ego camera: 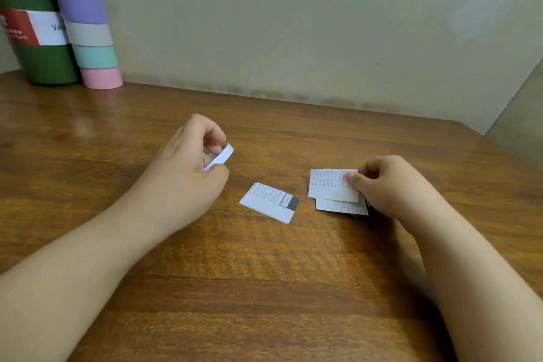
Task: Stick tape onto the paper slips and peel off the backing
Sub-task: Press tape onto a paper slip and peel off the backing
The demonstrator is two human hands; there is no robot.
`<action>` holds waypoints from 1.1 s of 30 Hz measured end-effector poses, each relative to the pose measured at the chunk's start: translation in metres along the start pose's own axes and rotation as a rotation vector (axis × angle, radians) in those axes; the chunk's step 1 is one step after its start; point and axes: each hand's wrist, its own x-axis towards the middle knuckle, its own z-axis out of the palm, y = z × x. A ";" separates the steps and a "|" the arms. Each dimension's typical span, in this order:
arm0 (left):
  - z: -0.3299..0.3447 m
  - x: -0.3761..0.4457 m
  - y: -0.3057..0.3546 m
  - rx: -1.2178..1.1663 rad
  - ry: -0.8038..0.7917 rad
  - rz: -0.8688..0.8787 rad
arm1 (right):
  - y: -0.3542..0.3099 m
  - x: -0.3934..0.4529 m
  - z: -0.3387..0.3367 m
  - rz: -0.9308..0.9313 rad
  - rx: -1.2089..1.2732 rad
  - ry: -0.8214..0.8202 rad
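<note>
- Left hand [191, 164]: fingers curled round a small white tape roll [219, 156], held just above the wooden table [264, 288].
- Right hand [390, 185]: thumb and fingers pinching the top paper slip [332, 185] of a little pile [342, 206] on the table.
- Between the hands: another small pile of slips [269, 202], flat, touched by neither hand.
- Far left corner: green flask [32, 38] beside a striped tube [88, 23].

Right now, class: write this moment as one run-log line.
left hand: holds tape roll | right hand: pinches top paper slip | loose slips: on table
</note>
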 end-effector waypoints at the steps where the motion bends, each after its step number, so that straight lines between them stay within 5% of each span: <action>1: 0.000 0.001 -0.001 -0.010 0.007 -0.008 | 0.001 0.001 0.001 -0.012 -0.018 0.016; 12: 0.001 0.004 -0.007 -0.157 -0.008 -0.027 | 0.003 0.003 0.007 -0.007 -0.154 0.062; 17: 0.000 0.002 0.003 -0.363 -0.030 -0.039 | -0.016 -0.016 0.015 -0.447 0.094 0.256; 21: 0.001 -0.002 0.009 -0.555 -0.096 -0.030 | -0.033 -0.036 0.033 -0.843 0.198 0.203; 33: 0.002 -0.007 0.015 -0.651 -0.233 -0.004 | -0.037 -0.040 0.031 -0.894 0.253 0.378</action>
